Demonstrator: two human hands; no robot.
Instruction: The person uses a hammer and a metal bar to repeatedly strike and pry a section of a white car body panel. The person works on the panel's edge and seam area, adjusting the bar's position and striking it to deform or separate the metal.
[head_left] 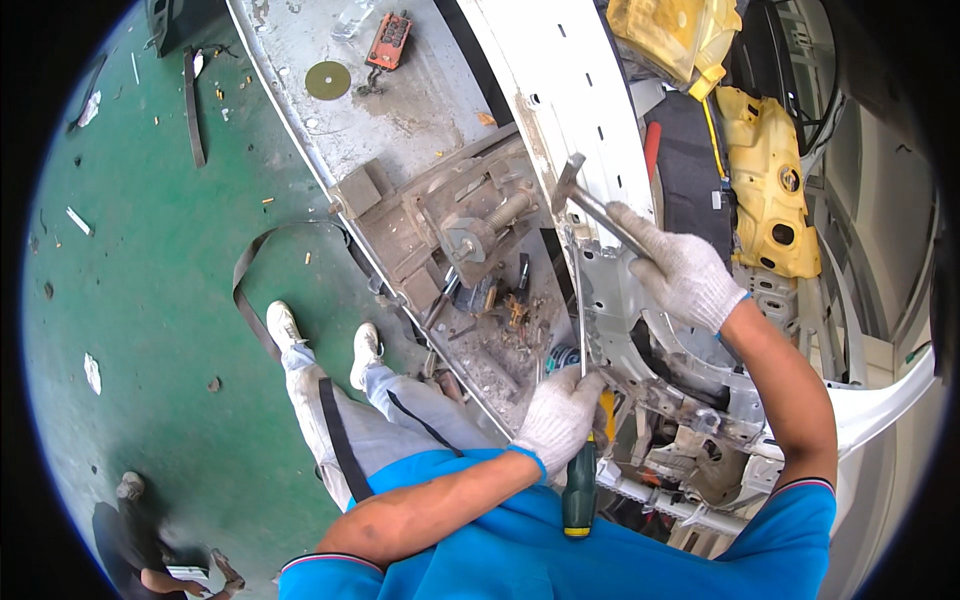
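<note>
My right hand (683,268), in a white knitted glove, is closed around a hammer (607,213). The hammer's metal head is over the edge of a white car body panel (590,100). My left hand (557,418), gloved the same way, grips a long screwdriver (580,490) by its shaft, just above the dark green handle with its yellow end. That shaft runs up along the panel's lower edge, its tip close to the seam below the hammer head. I cannot tell whether the tip touches the metal.
A grey metal bench (420,110) carries a rusty clamp (475,235), an orange remote control (388,42) and a round disc (328,80). Yellow plastic tanks (770,185) lie inside the car body. A strap (250,265) lies on the green floor. Another person (140,540) is at lower left.
</note>
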